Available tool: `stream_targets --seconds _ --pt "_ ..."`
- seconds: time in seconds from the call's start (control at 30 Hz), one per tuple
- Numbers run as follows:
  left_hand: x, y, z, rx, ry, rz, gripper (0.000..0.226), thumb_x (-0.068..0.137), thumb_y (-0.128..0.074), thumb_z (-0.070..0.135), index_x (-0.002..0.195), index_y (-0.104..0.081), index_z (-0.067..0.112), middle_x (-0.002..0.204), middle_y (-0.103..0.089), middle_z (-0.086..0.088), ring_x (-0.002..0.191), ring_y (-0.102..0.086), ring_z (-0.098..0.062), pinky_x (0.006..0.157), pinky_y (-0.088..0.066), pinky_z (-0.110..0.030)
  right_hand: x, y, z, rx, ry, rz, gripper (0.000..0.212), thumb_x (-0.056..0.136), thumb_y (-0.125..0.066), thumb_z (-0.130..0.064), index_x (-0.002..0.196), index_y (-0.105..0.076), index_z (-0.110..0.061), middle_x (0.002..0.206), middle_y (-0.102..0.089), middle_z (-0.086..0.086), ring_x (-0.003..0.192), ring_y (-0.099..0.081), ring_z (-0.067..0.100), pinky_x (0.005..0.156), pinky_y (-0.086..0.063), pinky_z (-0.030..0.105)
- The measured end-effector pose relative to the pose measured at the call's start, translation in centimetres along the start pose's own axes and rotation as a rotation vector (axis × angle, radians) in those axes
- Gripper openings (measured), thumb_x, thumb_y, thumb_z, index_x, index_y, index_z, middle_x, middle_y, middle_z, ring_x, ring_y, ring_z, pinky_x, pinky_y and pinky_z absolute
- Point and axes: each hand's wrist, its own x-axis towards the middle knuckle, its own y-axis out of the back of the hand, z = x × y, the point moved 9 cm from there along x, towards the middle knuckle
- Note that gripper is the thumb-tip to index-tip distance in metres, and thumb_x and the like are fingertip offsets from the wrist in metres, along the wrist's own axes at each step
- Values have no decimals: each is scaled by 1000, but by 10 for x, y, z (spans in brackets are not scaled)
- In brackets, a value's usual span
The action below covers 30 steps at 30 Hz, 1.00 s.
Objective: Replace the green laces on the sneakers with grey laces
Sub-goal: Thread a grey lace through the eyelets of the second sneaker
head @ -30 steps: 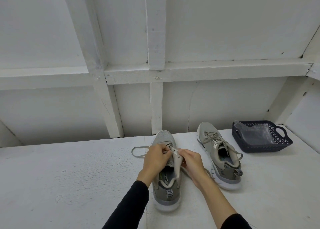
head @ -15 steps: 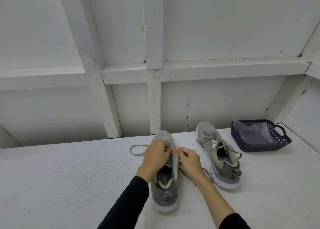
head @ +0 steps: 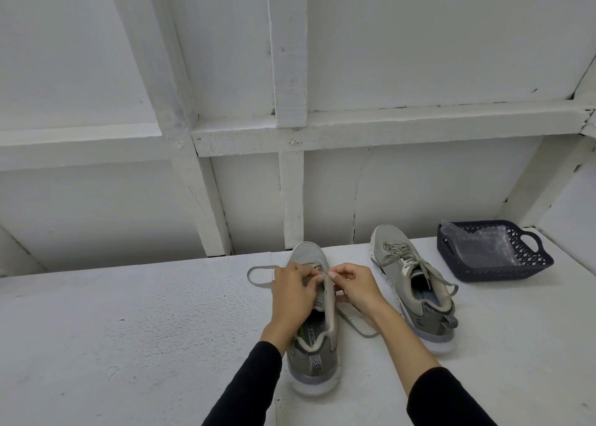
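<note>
Two sneakers on the white table [head: 129, 329], both toes toward the far edge. Near sneaker [head: 311, 335] sits mid-table, heel toward the near edge; second sneaker [head: 416, 283] lies to its right, closer to the far edge, fully laced with its lace [head: 409, 258] tied over the tongue

Left hand [head: 292, 292] over the near sneaker's left side, fingers curled, fingertips pinching the lace at the eyelets near the toe end. Right hand [head: 356, 285] at the sneaker's right side, thumb and forefinger pinched together on the same lace; remaining fingers curled. The two sets of fingertips almost meet above the tongue

Loose lace [head: 258, 275] of the near sneaker: one loop lies on the table left of the toe, another run [head: 358, 325] trails on the table right of the shoe, under the right wrist. Colour reads grey-green; cannot tell which set it belongs to

Dark perforated basket [head: 529, 264] at the far right corner, well apart from the hands, with a clear plastic bag [head: 477, 245] inside; contents of bag not discernible

Black sleeves on both forearms
</note>
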Motion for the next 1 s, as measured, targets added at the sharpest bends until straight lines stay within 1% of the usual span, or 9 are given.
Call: stream_targets --seconds 0.1,0.2,0.3,0.43,0.53,0.6,0.73,0.9,1.0 --pt "-2 -3 -2 3 53 -19 9 92 -60 37 85 -66 42 105 -62 12 105 -41 -18 89 -37 -39 -1 13 -10 -137 73 152 17 92 -61 -6 79 -66 -14 79 -67 6 75 -62 18 65 -52 28" --pt "-3 -4 -5 45 94 -26 9 92 -59 34 90 -68 38 109 -62 12 109 -40 -19 86 -30 -36 -7 18 -38 -240 192 257 24 92 -57 -4 74 -62 -20 77 -66 -3 80 -63 19 79 -54 35" --pt "-4 -3 -8 42 124 -27 14 93 -56 29 95 -68 36 115 -60 11 115 -38 -21 90 -27 -39 -19 24 -81 -71 310 319 21 97 -50 -6 81 -60 -15 82 -67 -1 81 -65 14 83 -56 36" --pt "-7 4 -8 -44 166 18 16 93 -57 26 88 -67 38 105 -53 17 117 -35 -20 93 -22 -38 -35 39 -134 273 444 301 16 104 -39 -13 91 -48 -14 77 -63 1 61 -61 10 62 -53 24" --pt "-11 6 -15 -78 227 35 16 88 -59 25 88 -66 40 107 -52 16 121 -34 -21 98 -23 -39 -39 37 -133 -226 457 324 17 104 -37 -19 92 -47 -14 72 -51 0 56 -43 8 57 -37 22" --pt "-14 2 -21 -111 272 4 25 85 -58 21 99 -66 40 120 -51 10 126 -31 -23 103 -24 -43 -32 23 -98 -584 363 194 19 103 -41 -26 96 -53 -15 71 -52 -2 58 -43 8 56 -34 23" --pt "-19 4 -25 -120 292 25 37 87 -59 20 121 -56 32 131 -42 2 131 -27 -25 107 -24 -42 -22 9 -24 -896 161 -14 20 97 -50 -40 84 -59 -28 58 -47 -6 57 -44 11 56 -32 30" --pt "-21 7 -31 -140 338 69 52 86 -63 25 135 -44 24 140 -37 -6 129 -37 -28 109 -30 -44 -30 1 -51 -527 280 23 30 97 -52 -17 70 -64 -23 80 -61 -8 81 -51 2 72 -37 19" --pt "-23 8 -36 -125 375 68 54 87 -62 29 136 -41 26 141 -39 -3 125 -46 -24 110 -29 -48 -42 -1 -83 -241 305 37 27 99 -51 -17 76 -65 -16 80 -64 -16 77 -53 -7 72 -40 12"
